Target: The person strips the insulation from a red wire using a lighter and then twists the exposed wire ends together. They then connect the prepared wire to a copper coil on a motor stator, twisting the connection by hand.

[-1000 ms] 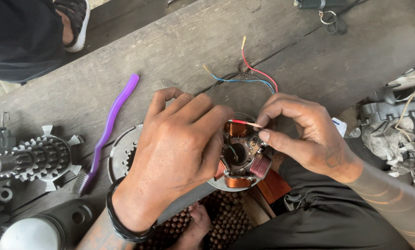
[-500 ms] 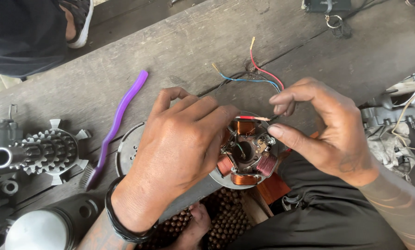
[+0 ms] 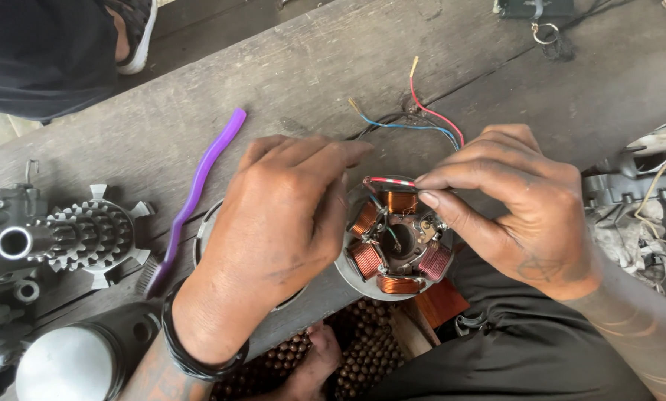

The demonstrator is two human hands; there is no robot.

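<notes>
A round metal stator plate [image 3: 394,245] with several copper wire coils rests at the near edge of a worn wooden bench. My left hand [image 3: 281,223] lies over its left side and steadies it. My right hand [image 3: 507,208] pinches a short red-sleeved wire [image 3: 389,182] running across the top of the plate. Red and blue leads [image 3: 422,119] trail from the plate across the wood behind it.
A purple toothbrush [image 3: 196,189] lies left of my left hand. A toothed gear and shaft assembly [image 3: 66,238] and a round metal part [image 3: 73,364] sit at the left. Engine parts with rags [image 3: 637,215] crowd the right edge. Another person's foot in a sandal [image 3: 129,33] is top left.
The camera view has shifted slightly. My right hand has moved from beside the coils up to the plate's top edge and now pinches the red-sleeved wire. My left hand stays in place.
</notes>
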